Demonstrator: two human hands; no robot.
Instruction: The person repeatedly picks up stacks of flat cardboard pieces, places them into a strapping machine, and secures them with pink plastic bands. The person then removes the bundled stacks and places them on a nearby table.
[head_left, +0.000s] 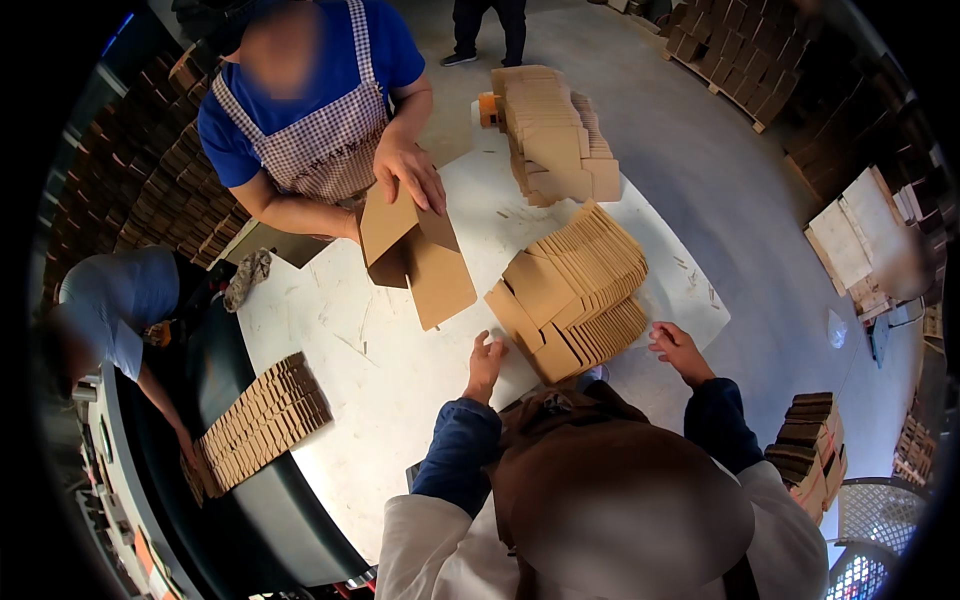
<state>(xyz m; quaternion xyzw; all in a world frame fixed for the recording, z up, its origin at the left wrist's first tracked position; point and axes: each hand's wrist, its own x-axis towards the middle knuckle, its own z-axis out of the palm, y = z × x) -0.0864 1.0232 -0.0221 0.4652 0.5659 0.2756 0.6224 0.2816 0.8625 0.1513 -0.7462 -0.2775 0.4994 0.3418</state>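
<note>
A stack of folded brown cardboard boxes [585,285] stands in front of me on the white table, its pieces fanned in overlapping layers. My left hand [486,366] is just left of the stack, fingers partly bent and apart, with nothing visible in it. On the other side, my right hand [681,353] hovers near the stack's right edge, empty, its fingers loosely curved and apart. Across the table, a co-worker in a blue shirt and checked apron holds an opened cardboard box [440,285] with its flaps spread.
Another stack of flat boxes [555,135] sits at the table's far end. A black conveyor belt [225,350] runs along the left, where a second person touches a row of cardboard pieces [262,425]. Bundled cardboard [808,450] and a plastic chair [880,512] stand at lower right.
</note>
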